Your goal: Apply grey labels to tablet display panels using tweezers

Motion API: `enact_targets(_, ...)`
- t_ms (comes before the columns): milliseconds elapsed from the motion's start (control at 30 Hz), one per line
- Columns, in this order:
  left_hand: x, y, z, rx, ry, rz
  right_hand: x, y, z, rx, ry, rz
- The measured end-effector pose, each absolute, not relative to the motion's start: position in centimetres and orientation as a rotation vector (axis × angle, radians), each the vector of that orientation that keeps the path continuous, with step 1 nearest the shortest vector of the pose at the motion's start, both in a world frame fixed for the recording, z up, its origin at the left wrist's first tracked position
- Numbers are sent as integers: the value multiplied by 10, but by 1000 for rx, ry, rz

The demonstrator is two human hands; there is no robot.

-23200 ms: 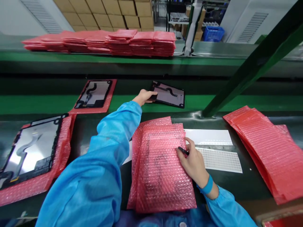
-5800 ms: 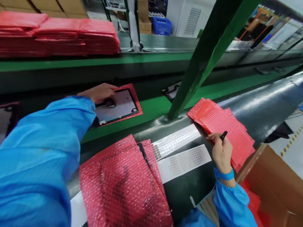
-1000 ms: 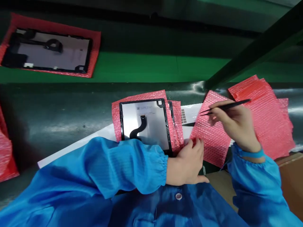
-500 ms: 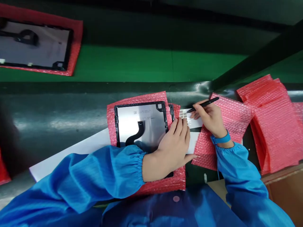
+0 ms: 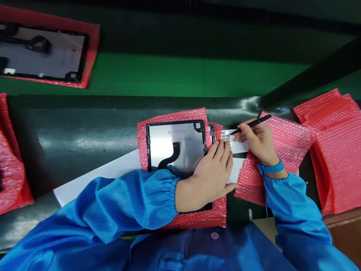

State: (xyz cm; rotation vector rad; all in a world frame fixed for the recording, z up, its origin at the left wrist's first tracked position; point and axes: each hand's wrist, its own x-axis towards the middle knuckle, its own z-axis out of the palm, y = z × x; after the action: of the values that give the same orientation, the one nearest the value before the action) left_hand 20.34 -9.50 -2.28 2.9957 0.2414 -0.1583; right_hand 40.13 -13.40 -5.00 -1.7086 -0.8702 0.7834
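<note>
My left hand (image 5: 213, 175) lies flat, fingers stretched out, its fingertips on a small white sheet with rows of pale stickers (image 5: 226, 136). Its palm and wrist cover the lower right part of a tablet screen (image 5: 186, 150), which lies back side up with a black flex cable (image 5: 172, 156). Under this screen is a red bubble-wrap bag (image 5: 143, 130), and the edge of a second screen shows to its right. My right hand (image 5: 261, 143) is closed around slim black tweezers (image 5: 261, 120), their tip at the sticker sheet.
Red bubble-wrap bags (image 5: 338, 158) are stacked at the right, and one bag (image 5: 293, 135) lies beneath my right wrist. Another screen (image 5: 59, 52) sits on red wrap on the green shelf. At the left edge is more red wrap (image 5: 14, 165). A cardboard box (image 5: 346, 233) stands lower right.
The view has turned a little to the left, so the bench things appear further right. Both hands keep nearly the same pose over the sticker sheet.
</note>
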Motion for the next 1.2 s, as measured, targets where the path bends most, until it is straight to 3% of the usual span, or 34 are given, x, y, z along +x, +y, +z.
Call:
enact_targets(233, 166, -120, 4, 2919, 144, 173, 388, -145, -32, -1561, -745, 817)
enact_targets(433, 126, -113, 9, 2749, 446, 8, 336, -145, -37, -1500, -690, 1016)
enact_targets(533, 118, -102, -2, 2765, 572, 98, 322, -137, -37, -1507, -691, 1016)
enact_targets(1200, 122, -96, -7, 2785, 581, 145, 323, -137, -36, -1511, -727, 1022)
